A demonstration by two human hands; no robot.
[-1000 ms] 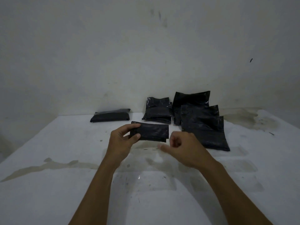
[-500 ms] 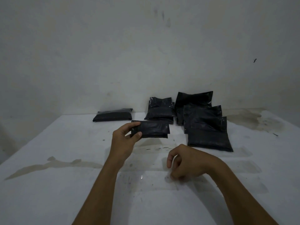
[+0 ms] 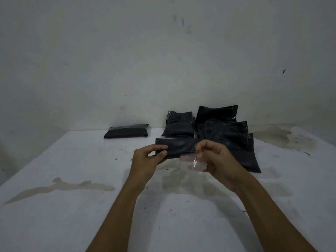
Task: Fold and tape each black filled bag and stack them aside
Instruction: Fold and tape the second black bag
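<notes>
My left hand point(image 3: 148, 159) grips the left end of a folded black bag point(image 3: 179, 147) and holds it above the table, thumb on its front face. My right hand point(image 3: 216, 160) is raised at the bag's right end and pinches a piece of clear tape point(image 3: 192, 163) that hangs below its fingers. One folded black bag point(image 3: 127, 132) lies alone at the back left by the wall. Several unfolded black filled bags point(image 3: 229, 135) lie overlapped at the back right, just behind my hands.
The white table point(image 3: 72, 206) has brown stains at the left and at the back right corner point(image 3: 276, 135). A white wall point(image 3: 145, 60) rises right behind the bags.
My right hand went down to the table, then rose to the bag's right end with a piece of clear tape. My left hand kept the folded bag in about the same place.
</notes>
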